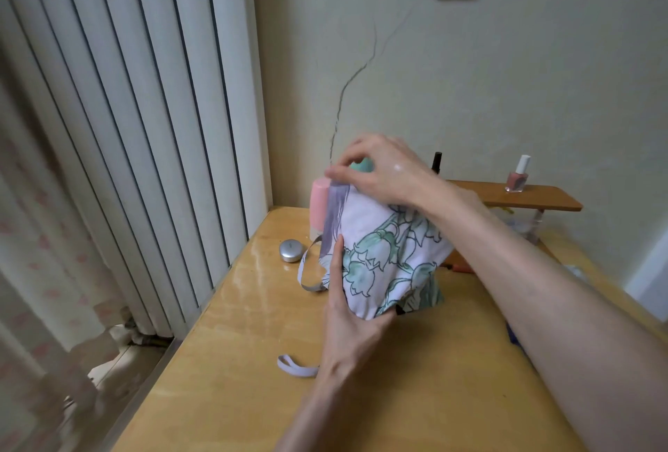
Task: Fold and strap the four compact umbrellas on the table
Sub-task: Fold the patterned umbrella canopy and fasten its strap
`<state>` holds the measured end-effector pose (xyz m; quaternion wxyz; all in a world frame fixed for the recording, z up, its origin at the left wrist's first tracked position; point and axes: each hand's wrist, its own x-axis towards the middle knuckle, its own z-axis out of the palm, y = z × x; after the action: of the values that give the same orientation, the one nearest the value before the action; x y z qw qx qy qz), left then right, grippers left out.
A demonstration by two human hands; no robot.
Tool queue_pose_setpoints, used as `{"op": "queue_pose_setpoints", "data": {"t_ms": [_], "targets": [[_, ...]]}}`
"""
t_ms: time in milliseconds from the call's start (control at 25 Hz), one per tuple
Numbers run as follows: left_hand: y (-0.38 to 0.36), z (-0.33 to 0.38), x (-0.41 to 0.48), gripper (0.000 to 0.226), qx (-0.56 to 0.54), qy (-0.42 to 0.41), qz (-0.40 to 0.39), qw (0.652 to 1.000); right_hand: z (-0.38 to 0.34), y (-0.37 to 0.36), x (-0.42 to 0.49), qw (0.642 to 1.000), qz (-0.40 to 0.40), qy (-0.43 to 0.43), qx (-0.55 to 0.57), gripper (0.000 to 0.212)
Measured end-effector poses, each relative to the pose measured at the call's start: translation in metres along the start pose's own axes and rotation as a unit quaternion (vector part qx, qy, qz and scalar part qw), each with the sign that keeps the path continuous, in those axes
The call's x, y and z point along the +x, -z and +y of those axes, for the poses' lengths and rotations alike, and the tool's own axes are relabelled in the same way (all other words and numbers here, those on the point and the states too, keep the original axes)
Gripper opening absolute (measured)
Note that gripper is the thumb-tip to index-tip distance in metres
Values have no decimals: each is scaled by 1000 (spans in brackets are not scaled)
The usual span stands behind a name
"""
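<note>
Floral white-green umbrella, bundled, tilted above table, strap dangling

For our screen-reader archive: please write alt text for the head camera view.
Two bare hands hold a white compact umbrella with a green flower print over a glossy yellow wooden table: the left hand grips its lower end, the right hand pinches fabric near its teal end. A round silver case lies on the table.

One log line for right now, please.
step: folding | left hand: grips floral umbrella at lower end | right hand: pinches its fabric at top | strap: hangs loose
</note>
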<state>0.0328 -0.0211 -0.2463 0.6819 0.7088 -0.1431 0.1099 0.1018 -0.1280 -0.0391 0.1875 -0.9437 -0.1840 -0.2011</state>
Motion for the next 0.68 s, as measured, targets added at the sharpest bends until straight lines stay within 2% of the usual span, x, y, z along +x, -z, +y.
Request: {"op": "queue_pose_setpoints", "data": {"t_ms": [120,200,360,480,600,640,680], "targets": [[7,-1,6,109,-74,80,-13,994,18,26,-18,990,-45,-74,111,47],[14,-3,11,94,-84,115,-34,989,34,28,-36,983,-78,-80,143,47],[20,7,14,88,-215,225,-60,949,56,9,-57,965,59,-64,247,20],[19,5,15,89,-204,217,-64,952,61,-6,-57,964,93,-59,240,9],[18,8,13,99,-203,222,-77,950,53,-16,-53,954,128,-67,264,7],[17,11,12,101,-209,226,-79,948,47,-17,-55,948,132,-72,280,11],[17,13,12,105,-214,229,-76,947,42,-15,-60,946,123,-77,288,26]]}}
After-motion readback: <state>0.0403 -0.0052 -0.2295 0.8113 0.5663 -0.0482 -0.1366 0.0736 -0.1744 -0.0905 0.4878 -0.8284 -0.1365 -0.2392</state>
